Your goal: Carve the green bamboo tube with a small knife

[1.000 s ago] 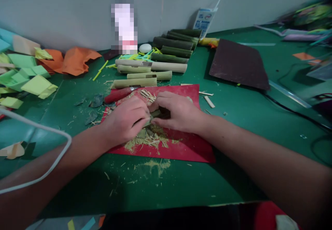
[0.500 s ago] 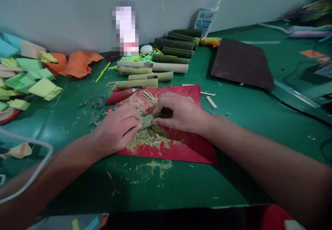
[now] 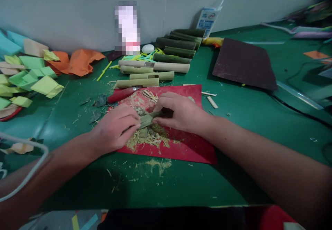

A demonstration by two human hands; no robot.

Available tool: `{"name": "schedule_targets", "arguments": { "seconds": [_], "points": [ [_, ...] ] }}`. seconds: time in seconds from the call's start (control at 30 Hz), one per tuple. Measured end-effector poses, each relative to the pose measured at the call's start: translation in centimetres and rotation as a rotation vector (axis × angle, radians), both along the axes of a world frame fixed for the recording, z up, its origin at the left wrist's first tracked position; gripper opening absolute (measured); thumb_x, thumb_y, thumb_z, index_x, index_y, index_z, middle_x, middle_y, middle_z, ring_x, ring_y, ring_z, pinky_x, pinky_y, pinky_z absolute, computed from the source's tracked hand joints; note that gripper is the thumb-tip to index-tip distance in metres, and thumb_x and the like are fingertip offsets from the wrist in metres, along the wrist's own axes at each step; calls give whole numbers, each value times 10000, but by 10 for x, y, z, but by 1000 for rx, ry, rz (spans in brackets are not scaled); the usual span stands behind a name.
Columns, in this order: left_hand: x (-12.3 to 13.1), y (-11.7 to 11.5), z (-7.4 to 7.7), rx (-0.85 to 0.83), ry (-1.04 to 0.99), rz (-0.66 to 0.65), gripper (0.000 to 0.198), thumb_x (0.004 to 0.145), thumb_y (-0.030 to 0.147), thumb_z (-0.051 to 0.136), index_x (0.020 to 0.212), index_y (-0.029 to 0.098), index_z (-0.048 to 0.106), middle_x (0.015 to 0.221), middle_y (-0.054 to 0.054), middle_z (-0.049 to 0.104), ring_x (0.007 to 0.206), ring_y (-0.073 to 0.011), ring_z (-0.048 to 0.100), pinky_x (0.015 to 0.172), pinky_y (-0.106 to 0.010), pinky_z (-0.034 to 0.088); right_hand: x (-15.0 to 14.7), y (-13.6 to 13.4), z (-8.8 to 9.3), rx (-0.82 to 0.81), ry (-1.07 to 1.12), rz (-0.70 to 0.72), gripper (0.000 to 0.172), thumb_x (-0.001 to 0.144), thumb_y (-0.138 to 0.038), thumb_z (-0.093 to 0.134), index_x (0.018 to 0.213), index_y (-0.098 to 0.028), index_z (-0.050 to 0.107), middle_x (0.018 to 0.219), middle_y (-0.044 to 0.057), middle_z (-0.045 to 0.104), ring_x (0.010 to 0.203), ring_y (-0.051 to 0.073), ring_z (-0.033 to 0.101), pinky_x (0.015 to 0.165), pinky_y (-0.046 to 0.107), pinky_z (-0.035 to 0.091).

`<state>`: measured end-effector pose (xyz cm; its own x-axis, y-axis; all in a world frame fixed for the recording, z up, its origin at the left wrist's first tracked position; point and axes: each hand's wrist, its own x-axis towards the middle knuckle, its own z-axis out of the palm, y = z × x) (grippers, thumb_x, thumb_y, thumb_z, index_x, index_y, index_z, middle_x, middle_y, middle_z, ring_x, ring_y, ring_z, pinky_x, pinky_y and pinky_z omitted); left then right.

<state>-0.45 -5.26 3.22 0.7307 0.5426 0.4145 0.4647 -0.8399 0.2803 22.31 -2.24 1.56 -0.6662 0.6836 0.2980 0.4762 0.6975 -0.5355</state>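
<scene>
Between my two hands lies a green bamboo piece (image 3: 146, 121) with fine lengthwise lines, held low over a red sheet (image 3: 193, 150). The fingers of my left hand (image 3: 116, 126) are closed on its left end. At its other end, my right hand (image 3: 180, 112) pinches it between thumb and fingers, which hide part of it. Under and around the piece, pale shavings and powder (image 3: 153, 140) are heaped on the sheet. A red-handled tool (image 3: 123, 94) rests just behind my left hand; its tip cannot be made out.
Several cut bamboo tubes (image 3: 160, 67) lie in a row behind the sheet. Folded coloured papers (image 3: 46, 85) and crumpled orange paper (image 3: 83, 62) are at the left. A dark brown board (image 3: 245, 64) lies at the right, near a black cable (image 3: 298, 107). A drink carton (image 3: 207, 21) stands by the wall.
The view has shifted slightly, so the background sits a little further right. Both hands keep their hold on the bamboo piece, with hardly any movement.
</scene>
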Motion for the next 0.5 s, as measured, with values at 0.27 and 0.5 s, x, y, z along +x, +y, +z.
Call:
{"name": "schedule_targets", "arguments": {
  "seconds": [0.27,0.5],
  "points": [
    [-3,0,-2,15,20,-9,99,826,111,529,835,149,621,887,-83,640,823,-175,575,744,-337,481,2,0,-2,29,-39,6,176,746,-323,643,848,-209,557,896,45,581,880,203,508,682,297,370],
    [-20,-19,1,76,96,49,144,828,107,552,943,141,631,968,-93,647,889,-188,588,805,-353,469,6,0,0,120,-97,119,192,793,-286,588,956,-185,581,936,73,612,878,208,526,749,332,382]
  ]
}}
